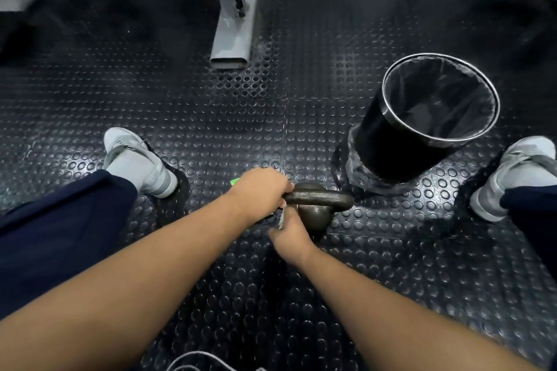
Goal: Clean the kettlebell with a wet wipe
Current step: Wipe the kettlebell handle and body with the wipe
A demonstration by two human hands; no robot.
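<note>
Studded rubber floor (211, 135) (dark) under kettlebell (320, 199) and wipe (281, 219)

One view only: head cam, wide-angle, edges bowed. Aimed steeply down, slightly forward, at the studded floor (211, 135). Forearms cross the bottom edge; left hand (259, 190) and right hand (291, 238) sit just below frame centre, close range. Left shoe (135, 156) and right shoe (518, 166) mark the side edges; bin (391, 135) upper right, machine leg (233, 27) top centre.
</note>
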